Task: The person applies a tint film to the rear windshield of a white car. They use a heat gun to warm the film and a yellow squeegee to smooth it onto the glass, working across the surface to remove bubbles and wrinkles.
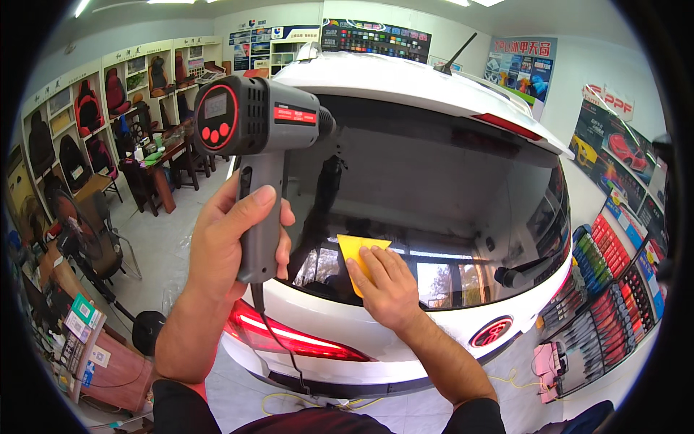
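Observation:
Gripped by its handle in my left hand (219, 238) is a grey and black heat gun (265, 125) with a small display and red buttons. Its nozzle points at the upper left of a white car's dark rear window (434, 179). A power cord (279, 339) hangs down from the handle past the lit red tail light (303, 336). Low on the glass, my right hand (390, 287) presses a yellow triangular scraper (360, 257), its fingers spread over the card. The rear wiper (512, 275) sits to the right of that hand.
A roof spoiler (412, 89) overhangs the window. Yellow cables (374, 404) lie on the floor by the bumper. At right stands a rack of film rolls (612, 304) beside a pink case (547, 366). On the left are a pedestal fan (78, 222), a wooden desk (122, 374) and car seat displays (89, 108).

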Action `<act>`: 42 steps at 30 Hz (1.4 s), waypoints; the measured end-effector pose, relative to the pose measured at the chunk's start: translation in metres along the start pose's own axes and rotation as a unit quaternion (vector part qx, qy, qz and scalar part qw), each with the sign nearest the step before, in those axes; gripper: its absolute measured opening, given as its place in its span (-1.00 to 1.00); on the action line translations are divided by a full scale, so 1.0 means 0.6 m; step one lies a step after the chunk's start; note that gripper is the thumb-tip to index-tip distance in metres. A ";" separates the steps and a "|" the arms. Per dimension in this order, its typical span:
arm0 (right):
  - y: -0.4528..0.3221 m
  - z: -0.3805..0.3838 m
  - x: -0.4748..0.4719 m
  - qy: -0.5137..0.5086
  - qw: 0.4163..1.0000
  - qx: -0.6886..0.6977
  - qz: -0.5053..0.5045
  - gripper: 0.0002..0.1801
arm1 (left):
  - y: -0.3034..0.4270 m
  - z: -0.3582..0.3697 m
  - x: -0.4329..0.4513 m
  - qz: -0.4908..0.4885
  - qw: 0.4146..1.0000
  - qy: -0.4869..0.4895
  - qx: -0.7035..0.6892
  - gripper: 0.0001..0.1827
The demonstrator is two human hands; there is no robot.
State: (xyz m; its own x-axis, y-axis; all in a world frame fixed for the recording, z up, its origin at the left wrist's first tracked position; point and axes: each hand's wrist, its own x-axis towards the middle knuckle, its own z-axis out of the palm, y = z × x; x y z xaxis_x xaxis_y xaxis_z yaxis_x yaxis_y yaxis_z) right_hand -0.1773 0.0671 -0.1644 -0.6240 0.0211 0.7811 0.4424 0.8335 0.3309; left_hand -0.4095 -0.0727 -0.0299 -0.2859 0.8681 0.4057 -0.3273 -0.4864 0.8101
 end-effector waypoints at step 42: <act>-0.019 0.010 0.088 0.005 0.992 -0.042 -0.118 -0.62 | 0.026 -0.072 -0.070 0.042 0.997 -0.014 -0.058 -0.52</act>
State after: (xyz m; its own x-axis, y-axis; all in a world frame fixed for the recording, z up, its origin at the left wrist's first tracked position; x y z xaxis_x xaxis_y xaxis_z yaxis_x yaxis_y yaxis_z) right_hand -0.2190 0.0623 -0.1302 -0.7109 -0.1752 0.6811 0.3362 0.7660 0.5479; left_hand -0.4415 -0.1211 -0.0528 -0.2913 0.8254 0.4836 -0.4051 -0.5644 0.7192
